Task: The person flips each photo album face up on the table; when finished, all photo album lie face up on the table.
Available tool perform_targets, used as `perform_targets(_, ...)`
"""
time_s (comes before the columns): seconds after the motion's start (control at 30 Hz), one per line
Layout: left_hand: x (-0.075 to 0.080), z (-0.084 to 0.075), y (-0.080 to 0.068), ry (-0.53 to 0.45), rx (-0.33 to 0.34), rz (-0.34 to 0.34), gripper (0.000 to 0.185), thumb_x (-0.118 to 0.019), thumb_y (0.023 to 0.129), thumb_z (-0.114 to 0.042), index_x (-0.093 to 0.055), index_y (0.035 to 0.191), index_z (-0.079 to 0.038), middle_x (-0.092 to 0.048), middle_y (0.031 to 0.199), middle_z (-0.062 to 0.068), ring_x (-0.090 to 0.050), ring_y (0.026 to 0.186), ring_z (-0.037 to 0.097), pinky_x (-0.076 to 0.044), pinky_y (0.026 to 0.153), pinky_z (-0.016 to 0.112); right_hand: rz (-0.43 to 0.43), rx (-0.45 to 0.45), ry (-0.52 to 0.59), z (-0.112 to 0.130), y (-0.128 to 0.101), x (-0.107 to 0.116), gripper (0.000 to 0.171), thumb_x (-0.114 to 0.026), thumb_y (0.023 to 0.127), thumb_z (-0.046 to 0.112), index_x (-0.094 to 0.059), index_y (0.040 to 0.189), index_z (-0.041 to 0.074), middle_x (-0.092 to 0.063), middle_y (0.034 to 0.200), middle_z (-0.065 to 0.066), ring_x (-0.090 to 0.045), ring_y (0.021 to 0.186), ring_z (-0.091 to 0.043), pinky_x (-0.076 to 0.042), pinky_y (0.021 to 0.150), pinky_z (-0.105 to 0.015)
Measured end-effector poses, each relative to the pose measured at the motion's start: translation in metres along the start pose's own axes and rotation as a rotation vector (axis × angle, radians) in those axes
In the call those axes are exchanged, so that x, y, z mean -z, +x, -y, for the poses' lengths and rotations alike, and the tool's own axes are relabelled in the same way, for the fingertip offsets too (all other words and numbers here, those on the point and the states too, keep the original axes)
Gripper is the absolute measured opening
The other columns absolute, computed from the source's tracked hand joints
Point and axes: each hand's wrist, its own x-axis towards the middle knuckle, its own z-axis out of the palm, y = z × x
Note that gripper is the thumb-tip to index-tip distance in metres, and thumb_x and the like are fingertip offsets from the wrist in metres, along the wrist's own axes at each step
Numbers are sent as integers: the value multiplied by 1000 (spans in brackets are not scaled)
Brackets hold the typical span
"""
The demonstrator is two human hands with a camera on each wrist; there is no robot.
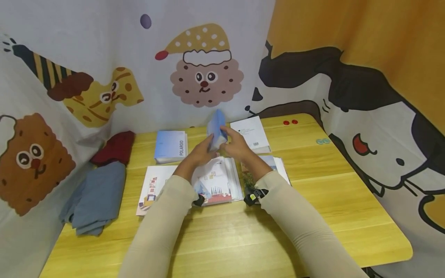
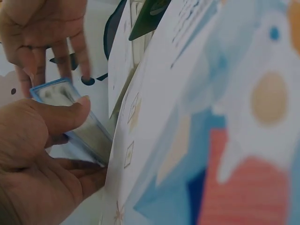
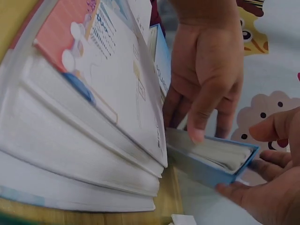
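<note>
In the head view a small blue photo album (image 1: 216, 127) is held up on edge over the back middle of the table. My left hand (image 1: 202, 151) grips it, and the left wrist view shows the thumb (image 2: 70, 117) across its page edges. My right hand (image 1: 238, 144) is at its other end; in the right wrist view the fingers (image 3: 234, 192) touch a corner while the thumb stands apart. Right below lies a thick album (image 1: 213, 185) with a white illustrated cover, its pages fanned at the right side.
A blue POLAROID album (image 1: 169, 144) lies back left, an illustrated album (image 1: 151, 189) before it. Right of the hands are a white book (image 1: 252, 133) with a barcode and another album (image 1: 281, 168). Folded grey-blue cloth (image 1: 101, 197), dark red cloth (image 1: 116, 148), red discs (image 1: 290, 122) and teal discs (image 1: 323, 141) flank them.
</note>
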Motion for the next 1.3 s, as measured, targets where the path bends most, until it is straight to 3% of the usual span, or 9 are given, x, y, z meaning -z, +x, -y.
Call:
perform_targets(0.1, -2, -2, 1, -61, -22, -26, 92, -68, 107, -21, -9, 178, -17, -30, 178, 24, -35, 163, 47, -29, 135, 58, 2, 25, 77, 2, 0, -1, 77, -58, 95, -1, -41, 169, 11, -37, 178, -14, -35, 165, -37, -41, 130, -55)
perform_targets(0.23, -2, -3, 2, -213, -102, -116, 96, -71, 104, -8, -11, 178, -22, -32, 177, 23, -45, 157, 49, -46, 126, 57, 4, 63, 82, 4, -1, -2, 74, -62, 98, -1, -44, 168, 14, -39, 177, -14, -34, 165, -39, -33, 134, -59)
perform_targets(0.3, 0, -4, 2, -299, -155, -178, 100, -73, 100, 1, -14, 177, -24, -34, 177, 22, -48, 154, 50, -51, 121, 56, 24, 78, 52, 3, 0, -3, 75, -64, 99, -2, -43, 169, 16, -39, 177, -12, -47, 155, -43, -38, 130, -60)
perform_targets(0.47, 9, -4, -1, -392, -220, -279, 104, -78, 94, 8, -20, 176, -20, -31, 177, 21, -51, 150, 53, -55, 116, 57, 121, 115, 57, -4, 3, -8, 87, -56, 96, -11, -29, 174, 16, -24, 183, -9, -42, 161, -40, -43, 127, -60)
perform_targets(0.53, 12, -3, -2, -386, -197, -297, 103, -80, 94, 4, -21, 176, -19, -28, 178, 20, -50, 151, 54, -56, 116, 57, 155, 126, 68, -5, 4, -11, 90, -55, 95, -12, -24, 175, 14, -20, 184, -9, -26, 170, -35, -37, 131, -62)
perform_targets(0.67, 18, 3, -7, -316, -104, -334, 93, -82, 98, -13, -28, 174, -18, -28, 179, 18, -45, 155, 51, -52, 119, 59, 219, 116, 81, -7, 3, -16, 90, -56, 98, -11, -17, 176, 11, -17, 185, -11, -32, 167, -37, -35, 131, -62)
perform_targets(0.93, 29, 15, -10, -186, -10, -428, 70, -82, 100, -27, -54, 157, 3, -43, 167, 28, -43, 156, 47, -36, 133, 55, 249, 81, 53, -12, 2, -16, 81, -64, 102, -6, -26, 173, 5, -24, 182, -16, -39, 162, -44, -41, 128, -60)
perform_targets(1.1, 30, 25, -8, -148, 93, -409, 71, -80, 101, -30, -53, 159, 0, -45, 168, 29, -39, 160, 47, -30, 136, 53, 245, 67, 24, -15, 2, -13, 78, -66, 104, 1, -30, 173, 9, -26, 182, -14, -37, 164, -42, -39, 129, -61)
perform_targets(1.3, 33, 33, -8, -122, 134, -353, 70, -76, 102, -26, -49, 163, -4, -45, 169, 28, -39, 160, 48, -31, 136, 53, 249, 52, 1, -14, -1, -9, 75, -67, 106, 4, -33, 172, 11, -31, 181, -12, -35, 165, -39, -40, 129, -60)
